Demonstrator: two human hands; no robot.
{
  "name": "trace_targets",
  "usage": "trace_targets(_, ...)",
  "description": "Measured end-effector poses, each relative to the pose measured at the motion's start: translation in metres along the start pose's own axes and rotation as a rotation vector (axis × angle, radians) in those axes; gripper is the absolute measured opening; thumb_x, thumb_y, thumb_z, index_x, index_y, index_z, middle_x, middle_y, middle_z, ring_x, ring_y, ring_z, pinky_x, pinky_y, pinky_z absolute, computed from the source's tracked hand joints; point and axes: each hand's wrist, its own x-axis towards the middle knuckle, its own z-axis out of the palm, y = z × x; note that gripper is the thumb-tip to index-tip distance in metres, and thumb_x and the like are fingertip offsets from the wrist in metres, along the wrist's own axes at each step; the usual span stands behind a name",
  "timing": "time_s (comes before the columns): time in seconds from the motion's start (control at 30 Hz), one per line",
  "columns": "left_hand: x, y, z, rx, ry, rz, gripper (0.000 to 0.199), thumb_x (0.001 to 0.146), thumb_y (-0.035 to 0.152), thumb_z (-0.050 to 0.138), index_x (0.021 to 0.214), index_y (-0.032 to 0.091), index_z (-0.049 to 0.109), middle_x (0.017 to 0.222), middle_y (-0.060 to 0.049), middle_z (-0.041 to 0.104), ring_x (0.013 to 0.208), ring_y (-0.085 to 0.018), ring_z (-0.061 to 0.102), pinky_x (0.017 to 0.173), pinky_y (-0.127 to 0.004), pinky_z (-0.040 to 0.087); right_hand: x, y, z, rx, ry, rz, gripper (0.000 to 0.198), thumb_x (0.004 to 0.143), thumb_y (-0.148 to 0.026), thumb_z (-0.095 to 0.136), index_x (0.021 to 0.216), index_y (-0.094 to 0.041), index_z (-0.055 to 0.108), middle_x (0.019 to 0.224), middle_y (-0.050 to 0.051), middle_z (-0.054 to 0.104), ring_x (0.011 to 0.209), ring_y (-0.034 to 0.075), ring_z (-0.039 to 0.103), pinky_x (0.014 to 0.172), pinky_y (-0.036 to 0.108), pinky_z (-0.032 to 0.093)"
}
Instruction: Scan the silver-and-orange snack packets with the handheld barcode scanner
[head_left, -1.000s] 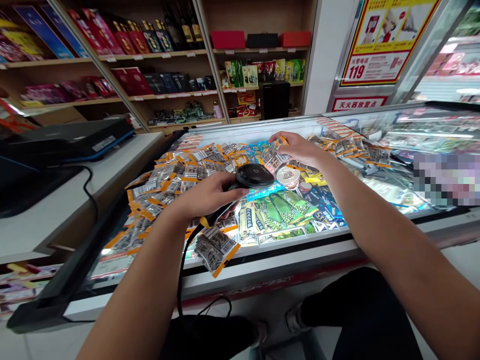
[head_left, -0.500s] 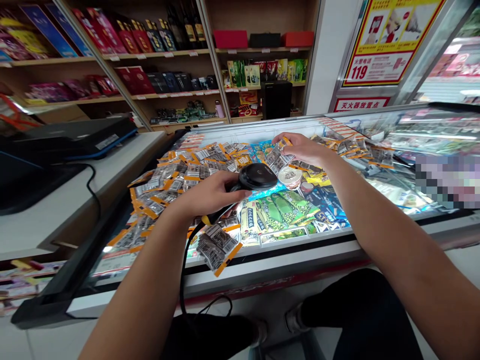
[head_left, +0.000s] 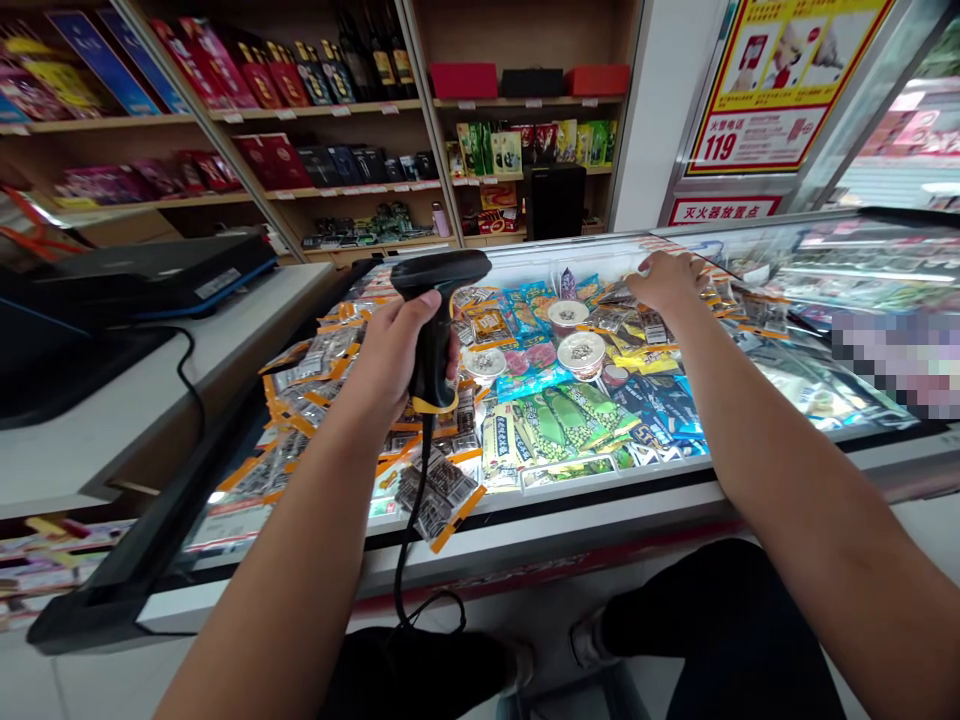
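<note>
My left hand (head_left: 401,350) is closed around the handle of a black barcode scanner (head_left: 441,270), held upright over the display freezer. Its cable hangs down past the freezer's front edge. Just under it, small clear snack packets with orange edges (head_left: 442,495) lie on the glass lid. My right hand (head_left: 669,283) reaches over the far right part of the lid, fingers spread and bent down over more snack packets (head_left: 637,322); its fingertips are partly hidden. A larger heap of the same packets (head_left: 322,350) lies on the left.
Inside the freezer (head_left: 570,500) show green ice-pop bags (head_left: 570,415), lidded tubs (head_left: 581,352) and blue packs (head_left: 660,410). A counter with a black machine (head_left: 165,265) stands at left. Stocked shelves (head_left: 330,110) are behind. A blurred patch lies at the right edge.
The scanner has swung from lying low over the packets to upright, further left. My right hand has moved right, and the snack packet it pinched is no longer visible in it.
</note>
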Motion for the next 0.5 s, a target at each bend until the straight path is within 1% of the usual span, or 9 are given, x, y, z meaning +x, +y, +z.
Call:
trace_targets(0.07,0.001,0.001,-0.001,-0.044,0.015,0.006,0.037,0.087,0.055,0.051,0.093,0.019,0.052,0.059,-0.001,0.06,0.043,-0.013,0.054,0.039,-0.024,0.04,-0.009,-0.004,-0.001,-0.091,0.087,-0.026,0.041,0.073,-0.033,0.077,0.106,-0.012,0.064,0.138,0.028,0.044,0.135,0.047,0.03,0.105,0.067,0.022)
trace_targets(0.1,0.001,0.001,-0.001,-0.053,0.021,0.01,0.038,0.087,0.056,0.051,0.094,0.019,0.053,0.058,-0.001,0.06,0.043,-0.013,0.054,0.039,-0.024,0.04,-0.016,-0.01,0.0,-0.069,0.119,-0.09,0.044,0.075,-0.033,0.076,0.111,-0.012,0.062,0.141,0.027,0.04,0.136,0.047,0.027,0.106,0.067,0.02)
trace_targets(0.17,0.001,0.001,-0.001,-0.053,0.029,0.011,0.04,0.086,0.058,0.052,0.094,0.019,0.053,0.057,0.0,0.06,0.043,-0.013,0.054,0.039,-0.024,0.04,-0.036,-0.03,0.007,0.068,0.11,-0.291,0.045,0.079,-0.034,0.072,0.119,-0.016,0.06,0.14,0.022,0.043,0.136,0.044,0.029,0.108,0.067,0.021)
trace_targets(0.2,0.0,0.0,-0.001,-0.049,0.031,0.009,0.04,0.086,0.059,0.052,0.093,0.02,0.053,0.057,0.0,0.06,0.042,-0.013,0.054,0.04,-0.024,0.04,-0.049,-0.042,0.013,0.165,0.057,-0.399,0.044,0.083,-0.035,0.069,0.121,-0.018,0.06,0.137,0.02,0.047,0.135,0.042,0.033,0.109,0.065,0.024)
trace_targets(0.27,0.0,-0.001,0.0,-0.036,0.034,0.005,0.04,0.086,0.06,0.052,0.09,0.02,0.052,0.058,-0.001,0.06,0.042,-0.013,0.054,0.04,-0.025,0.04,-0.078,-0.066,0.028,0.36,-0.162,-0.573,0.044,0.088,-0.041,0.062,0.126,-0.02,0.061,0.124,0.017,0.058,0.125,0.039,0.046,0.107,0.059,0.033)
trace_targets(0.33,0.0,-0.003,0.001,-0.015,0.028,0.001,0.04,0.086,0.06,0.051,0.088,0.02,0.051,0.06,-0.001,0.06,0.044,-0.013,0.054,0.041,-0.025,0.04,-0.107,-0.086,0.046,0.483,-0.421,-0.626,0.053,0.094,-0.051,0.054,0.139,-0.024,0.055,0.121,0.015,0.062,0.117,0.037,0.054,0.101,0.056,0.041)
trace_targets(0.37,0.0,-0.004,0.002,-0.003,0.024,0.001,0.04,0.086,0.061,0.051,0.087,0.021,0.05,0.061,-0.001,0.06,0.044,-0.013,0.055,0.041,-0.025,0.04,-0.12,-0.093,0.055,0.471,-0.505,-0.654,0.056,0.095,-0.054,0.052,0.144,-0.028,0.051,0.123,0.014,0.062,0.119,0.037,0.053,0.102,0.057,0.04)
trace_targets(0.43,-0.001,-0.006,0.003,0.019,0.016,-0.001,0.04,0.087,0.061,0.05,0.086,0.021,0.05,0.062,-0.001,0.06,0.045,-0.013,0.055,0.042,-0.025,0.041,-0.139,-0.101,0.069,0.384,-0.543,-0.732,0.056,0.095,-0.058,0.05,0.147,-0.036,0.049,0.126,0.013,0.061,0.125,0.04,0.049,0.105,0.062,0.035)
trace_targets(0.5,-0.001,-0.007,0.004,0.024,0.012,-0.002,0.039,0.087,0.06,0.05,0.086,0.021,0.049,0.063,-0.002,0.06,0.045,-0.013,0.055,0.042,-0.025,0.041,-0.149,-0.104,0.078,0.286,-0.485,-0.769,0.052,0.094,-0.061,0.05,0.141,-0.037,0.054,0.126,0.013,0.059,0.13,0.043,0.044,0.106,0.067,0.032)
